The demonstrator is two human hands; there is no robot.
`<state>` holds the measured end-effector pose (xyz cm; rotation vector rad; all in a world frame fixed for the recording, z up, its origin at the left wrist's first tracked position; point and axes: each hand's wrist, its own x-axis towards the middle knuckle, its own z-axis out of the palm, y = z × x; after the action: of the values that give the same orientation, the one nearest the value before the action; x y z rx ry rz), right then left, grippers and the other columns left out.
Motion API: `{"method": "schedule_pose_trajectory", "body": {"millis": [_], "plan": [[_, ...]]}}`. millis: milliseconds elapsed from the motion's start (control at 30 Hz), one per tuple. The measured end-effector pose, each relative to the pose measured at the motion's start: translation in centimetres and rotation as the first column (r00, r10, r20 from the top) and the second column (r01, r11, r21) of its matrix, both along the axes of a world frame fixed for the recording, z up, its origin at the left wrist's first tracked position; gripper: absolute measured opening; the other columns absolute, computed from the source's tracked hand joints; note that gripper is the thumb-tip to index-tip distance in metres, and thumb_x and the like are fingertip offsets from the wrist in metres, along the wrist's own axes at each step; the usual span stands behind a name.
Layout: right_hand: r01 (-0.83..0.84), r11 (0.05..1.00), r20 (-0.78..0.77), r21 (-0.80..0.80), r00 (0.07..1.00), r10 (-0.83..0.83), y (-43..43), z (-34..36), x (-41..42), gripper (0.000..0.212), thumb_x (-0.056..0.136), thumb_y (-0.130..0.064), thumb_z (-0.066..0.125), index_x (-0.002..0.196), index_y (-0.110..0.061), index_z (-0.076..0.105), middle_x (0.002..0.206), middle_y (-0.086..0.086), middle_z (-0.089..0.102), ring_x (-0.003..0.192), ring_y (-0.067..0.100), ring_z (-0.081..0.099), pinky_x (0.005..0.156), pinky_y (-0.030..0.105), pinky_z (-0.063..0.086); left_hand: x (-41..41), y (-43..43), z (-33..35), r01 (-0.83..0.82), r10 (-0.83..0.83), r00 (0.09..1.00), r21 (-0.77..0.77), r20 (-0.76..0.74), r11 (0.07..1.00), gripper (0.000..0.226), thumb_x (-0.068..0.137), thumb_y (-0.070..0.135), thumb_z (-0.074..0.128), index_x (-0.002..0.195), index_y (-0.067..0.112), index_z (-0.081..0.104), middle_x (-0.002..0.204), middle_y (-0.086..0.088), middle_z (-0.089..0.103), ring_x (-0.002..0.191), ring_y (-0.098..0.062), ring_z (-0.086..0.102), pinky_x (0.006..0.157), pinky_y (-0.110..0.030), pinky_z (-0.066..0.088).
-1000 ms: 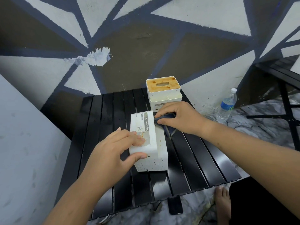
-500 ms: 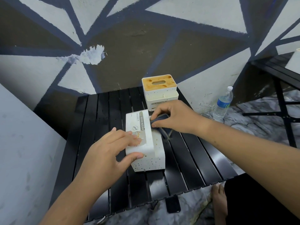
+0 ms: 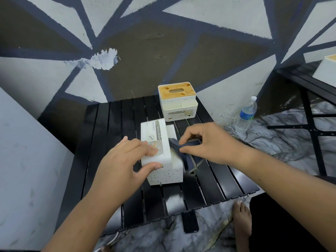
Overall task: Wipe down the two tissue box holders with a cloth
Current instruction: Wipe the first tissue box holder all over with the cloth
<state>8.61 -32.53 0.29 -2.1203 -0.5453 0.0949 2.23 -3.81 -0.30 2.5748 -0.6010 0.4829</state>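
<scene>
A white speckled tissue box holder (image 3: 164, 171) lies on its side in the middle of the black slatted table (image 3: 112, 124). My left hand (image 3: 125, 166) grips its near left end, thumb on the front face. My right hand (image 3: 207, 142) presses a dark blue cloth (image 3: 183, 151) against the holder's right side; a fold of the cloth hangs down to the table. A second white tissue box holder (image 3: 177, 101) with a wooden lid stands upright at the table's far right corner, untouched.
A painted wall rises directly behind the table. A plastic water bottle (image 3: 247, 113) stands on the marble floor to the right. A dark phone (image 3: 190, 221) lies on the floor by the table's near edge, next to a bare foot (image 3: 241, 218). Another black table (image 3: 309, 82) stands at far right.
My right hand with the cloth has slid along the holder's right side from its far end toward me. My left hand has kept its grip on the holder.
</scene>
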Motion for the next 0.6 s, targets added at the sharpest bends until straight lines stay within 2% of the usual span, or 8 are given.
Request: {"method": "schedule_pose_trajectory", "body": {"millis": [167, 333, 433, 500, 600], "plan": [[-0.082, 0.996, -0.021, -0.028, 0.996, 0.082, -0.8, 0.5, -1.0, 0.017, 0.085, -0.014, 0.090, 0.094, -0.027, 0.084, 0.100, -0.015, 0.078, 0.099, 0.007, 0.075, 0.095, 0.031, 0.060, 0.0, 0.2, 0.1, 0.010, -0.010, 1.000, -0.013, -0.007, 1.000, 0.036, 0.092, 0.062, 0.074, 0.109, 0.030, 0.079, 0.114, 0.022, 0.072, 0.119, -0.004, 0.069, 0.124, -0.051, 0.044], [0.020, 0.999, 0.045, 0.026, 0.999, -0.021, 0.5, 0.0, -0.3, 0.017, 0.086, -0.016, 0.090, 0.093, -0.029, 0.082, 0.097, -0.019, 0.076, 0.096, 0.004, 0.073, 0.093, 0.039, 0.062, 0.1, -0.1, 0.5, 0.012, -0.012, 1.000, -0.001, 0.002, 1.000, 0.036, 0.087, 0.058, 0.075, 0.109, 0.028, 0.079, 0.113, 0.022, 0.072, 0.113, -0.002, 0.067, 0.121, -0.046, 0.047], [-0.066, 0.997, -0.015, 0.043, 0.998, 0.066, 0.2, 0.0, -1.1, 0.018, 0.084, -0.012, 0.090, 0.091, -0.026, 0.083, 0.101, -0.014, 0.078, 0.101, 0.007, 0.075, 0.099, 0.038, 0.060, 0.1, -0.2, 0.6, 0.003, -0.003, 1.000, 0.019, 0.006, 1.000, 0.037, 0.087, 0.059, 0.074, 0.108, 0.028, 0.079, 0.113, 0.020, 0.073, 0.111, -0.005, 0.069, 0.119, -0.046, 0.049], [-0.121, 0.991, -0.054, 0.051, 0.991, 0.123, 0.1, 0.0, -1.5, 0.017, 0.085, -0.011, 0.090, 0.091, -0.025, 0.083, 0.102, -0.013, 0.079, 0.102, 0.008, 0.076, 0.101, 0.038, 0.059, 0.1, -0.2, 0.6, 0.005, -0.005, 1.000, 0.018, 0.014, 1.000, 0.038, 0.087, 0.059, 0.074, 0.108, 0.028, 0.079, 0.111, 0.021, 0.072, 0.110, -0.005, 0.069, 0.116, -0.047, 0.051], [-0.053, 0.995, -0.034, 0.083, 0.998, 0.056, 1.0, 0.0, -0.5, 0.014, 0.086, -0.014, 0.090, 0.093, -0.024, 0.082, 0.100, -0.011, 0.081, 0.100, 0.009, 0.076, 0.099, 0.043, 0.061, 0.2, -0.3, 0.8, 0.010, -0.010, 1.000, 0.014, 0.009, 1.000, 0.037, 0.086, 0.059, 0.074, 0.107, 0.029, 0.079, 0.111, 0.022, 0.071, 0.108, -0.004, 0.067, 0.106, -0.047, 0.058]]}}
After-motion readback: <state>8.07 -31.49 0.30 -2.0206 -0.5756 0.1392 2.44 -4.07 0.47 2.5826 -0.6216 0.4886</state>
